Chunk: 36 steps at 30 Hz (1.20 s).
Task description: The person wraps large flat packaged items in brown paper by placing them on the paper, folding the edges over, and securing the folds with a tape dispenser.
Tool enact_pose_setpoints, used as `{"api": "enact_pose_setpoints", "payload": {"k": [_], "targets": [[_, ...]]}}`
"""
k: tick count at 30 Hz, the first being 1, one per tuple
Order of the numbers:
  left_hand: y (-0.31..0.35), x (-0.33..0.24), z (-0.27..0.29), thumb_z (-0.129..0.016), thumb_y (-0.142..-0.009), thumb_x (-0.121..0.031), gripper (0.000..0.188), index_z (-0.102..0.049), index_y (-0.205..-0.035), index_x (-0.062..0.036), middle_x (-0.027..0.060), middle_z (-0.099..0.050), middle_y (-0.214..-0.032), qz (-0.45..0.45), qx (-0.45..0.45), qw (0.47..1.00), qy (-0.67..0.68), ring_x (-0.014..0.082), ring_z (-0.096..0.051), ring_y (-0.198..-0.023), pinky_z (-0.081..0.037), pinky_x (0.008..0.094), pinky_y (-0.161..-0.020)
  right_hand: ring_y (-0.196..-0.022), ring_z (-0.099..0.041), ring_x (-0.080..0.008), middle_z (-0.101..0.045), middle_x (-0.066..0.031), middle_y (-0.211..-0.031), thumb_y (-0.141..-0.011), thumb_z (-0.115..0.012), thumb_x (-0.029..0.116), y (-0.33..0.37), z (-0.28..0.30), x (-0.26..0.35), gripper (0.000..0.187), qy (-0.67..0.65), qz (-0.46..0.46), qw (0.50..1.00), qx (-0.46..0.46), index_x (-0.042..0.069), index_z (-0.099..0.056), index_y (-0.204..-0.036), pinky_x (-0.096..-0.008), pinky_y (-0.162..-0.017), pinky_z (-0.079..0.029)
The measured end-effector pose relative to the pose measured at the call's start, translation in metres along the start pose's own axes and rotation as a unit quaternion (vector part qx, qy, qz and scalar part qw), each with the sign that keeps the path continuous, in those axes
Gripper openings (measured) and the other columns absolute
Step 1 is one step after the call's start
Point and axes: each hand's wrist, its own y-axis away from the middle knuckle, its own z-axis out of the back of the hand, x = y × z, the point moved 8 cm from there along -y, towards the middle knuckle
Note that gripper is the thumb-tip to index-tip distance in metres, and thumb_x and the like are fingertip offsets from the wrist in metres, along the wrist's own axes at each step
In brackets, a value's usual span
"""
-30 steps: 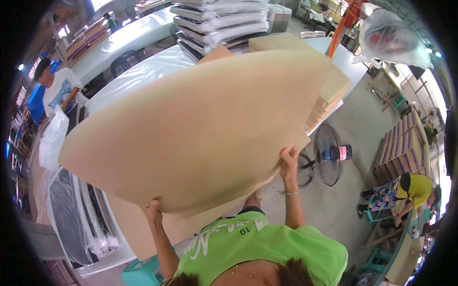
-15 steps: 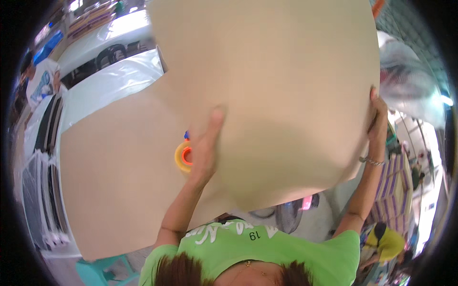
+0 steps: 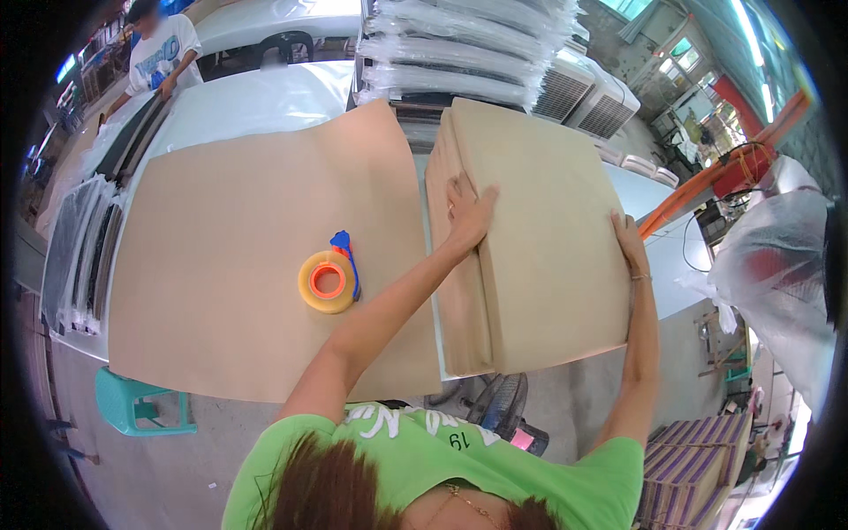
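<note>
Right of centre lies a thick stack of large brown paper sheets (image 3: pixel 552 265), its upper sheets lying further right than the lower ones. My left hand (image 3: pixel 470 216) grips the left edge of the upper sheets, thumb on top and fingers down the side. At the opposite edge, my right hand (image 3: pixel 631 243) holds the rim with its fingers over the top; its thumb is hidden. A single wide brown sheet (image 3: pixel 221 274) is spread flat to the left. On it rests a roll of yellowish tape (image 3: pixel 325 305) on an orange core, with a blue-handled dispenser (image 3: pixel 340 238).
Plastic-wrapped bundles (image 3: pixel 468 49) are piled behind the stack. Dark wrapped panels (image 3: pixel 84 256) stand along the left table edge. A teal stool (image 3: pixel 146 402) and a fan (image 3: pixel 499 402) are below the near edge. Another person (image 3: pixel 163 57) is at the far left.
The large brown sheets, raised in front of me before, now lie on the stack at the right. My left hand moved up and right from beside the tape, and more of the table shows.
</note>
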Motion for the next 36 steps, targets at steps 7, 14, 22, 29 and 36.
{"api": "enact_pose_setpoints", "payload": {"k": [7,14,22,29,36], "targets": [[-0.007,0.01,-0.006,-0.053,-0.089,-0.037,0.076,-0.021,-0.147,0.0005,0.0251,-0.019,-0.151,-0.013,-0.018,0.999,0.04,0.0389,-0.027,-0.137,-0.023,0.0441,-0.112,-0.118,-0.053,-0.0413,-0.055,-0.0308,-0.124,-0.084,-0.046,0.068,0.015,0.019,0.031,0.087,-0.034,-0.033,0.999,0.002,-0.005,-0.047,-0.131,-0.0442,-0.099,-0.04],[-0.009,0.006,-0.004,-0.048,-0.089,-0.021,0.063,-0.024,-0.143,0.0019,0.0191,-0.039,-0.136,0.0,0.04,0.969,0.244,0.0285,-0.047,-0.12,-0.043,0.0371,-0.098,-0.116,-0.055,-0.0405,-0.056,-0.0315,-0.122,-0.084,-0.046,0.068,0.016,0.019,0.04,0.087,-0.012,-0.037,0.999,-0.028,-0.008,-0.05,-0.126,-0.0447,-0.098,-0.041],[-0.014,0.008,-0.003,-0.046,-0.096,-0.027,0.075,0.003,-0.153,-0.0186,0.0194,-0.035,-0.143,0.013,0.077,0.961,0.266,0.032,-0.049,-0.12,-0.051,0.0466,-0.091,-0.116,-0.054,-0.0423,-0.055,-0.0299,-0.123,-0.088,-0.044,0.061,0.014,0.014,0.053,0.076,-0.006,-0.022,0.999,-0.034,-0.005,-0.05,-0.124,-0.0508,-0.097,-0.04],[-0.01,0.001,-0.005,-0.047,-0.097,-0.025,0.069,-0.006,-0.152,-0.0136,0.0164,-0.04,-0.138,0.011,0.107,0.942,0.319,0.0295,-0.051,-0.118,-0.052,0.0453,-0.091,-0.119,-0.052,-0.0426,-0.052,-0.0301,-0.127,-0.089,-0.044,0.058,0.013,0.011,0.052,0.072,0.027,-0.034,0.998,-0.036,-0.005,-0.05,-0.123,-0.0522,-0.098,-0.04],[0.007,-0.021,-0.003,-0.047,-0.096,-0.025,0.065,-0.013,-0.15,-0.012,0.0143,-0.043,-0.135,0.007,0.112,0.936,0.335,0.0284,-0.053,-0.115,-0.053,0.0433,-0.09,-0.116,-0.053,-0.0443,-0.053,-0.0298,-0.126,-0.09,-0.044,0.055,0.011,0.019,0.063,0.067,0.024,-0.006,0.998,-0.066,-0.005,-0.05,-0.121,-0.0526,-0.097,-0.041]]}}
